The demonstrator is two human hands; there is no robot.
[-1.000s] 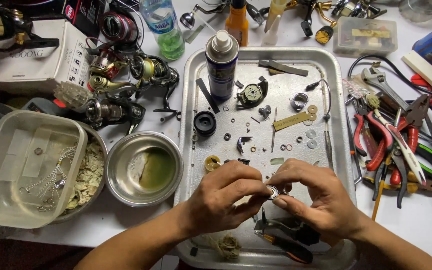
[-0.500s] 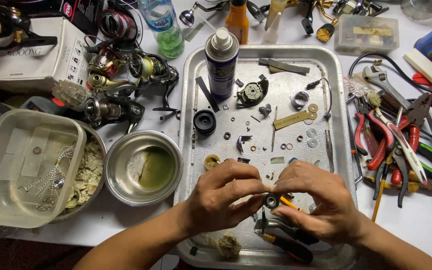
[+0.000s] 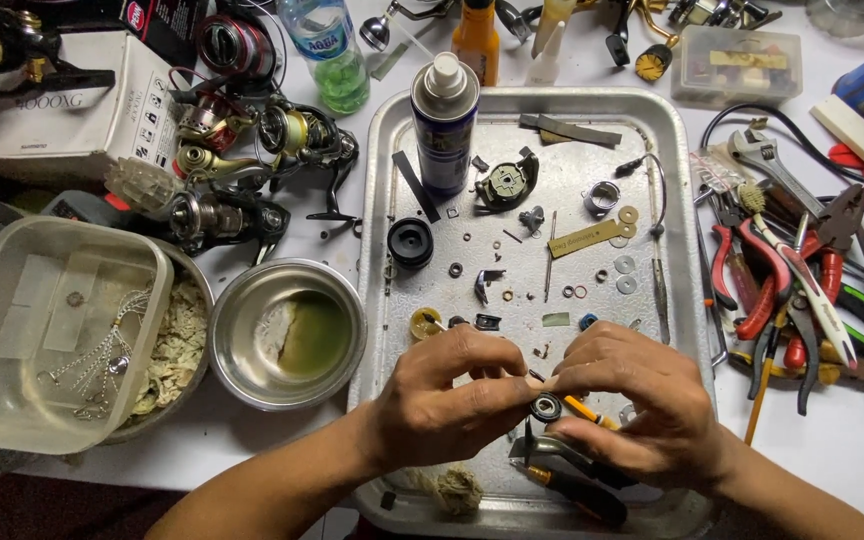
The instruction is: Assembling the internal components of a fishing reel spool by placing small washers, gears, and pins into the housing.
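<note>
While held low over the near end of the metal tray [image 3: 377, 250], left hand [image 3: 442, 400] and right hand [image 3: 637, 405] meet fingertip to fingertip around a small black bearing [image 3: 546, 407]. Bearing pinched between left thumb and right fingers, clear of the tray floor, just above the tray's near rim. Left hand closed on the bearing from its own side; right hand closed on it likewise, with a thin orange-handled tool [image 3: 584, 408] also passing under its fingers. Exact contact of each finger not discernible.

Noted on the tray, beyond the hands: blue spray can [image 3: 444, 125] upright at the far left corner; black round cap [image 3: 410, 243] beside the left wall; dark reel side plate [image 3: 507, 183] right of the can; brass strip [image 3: 585, 239] near centre; loose washers [image 3: 625, 264] and small rings scattered right of centre. Dark-handled tool [image 3: 572, 490] lying on the tray floor under the right hand, close to the near rim.

Noted off the tray: steel bowl [image 3: 287, 335] with greenish liquid just beside the tray's left wall; clear plastic tub [image 3: 52, 345] further left of the bowl; several fishing reels [image 3: 252, 160] off the tray's far left corner; green-tinted bottle [image 3: 330, 50] beyond them; red-handled pliers [image 3: 762, 270] and other hand tools heaped right of the tray's right wall.
</note>
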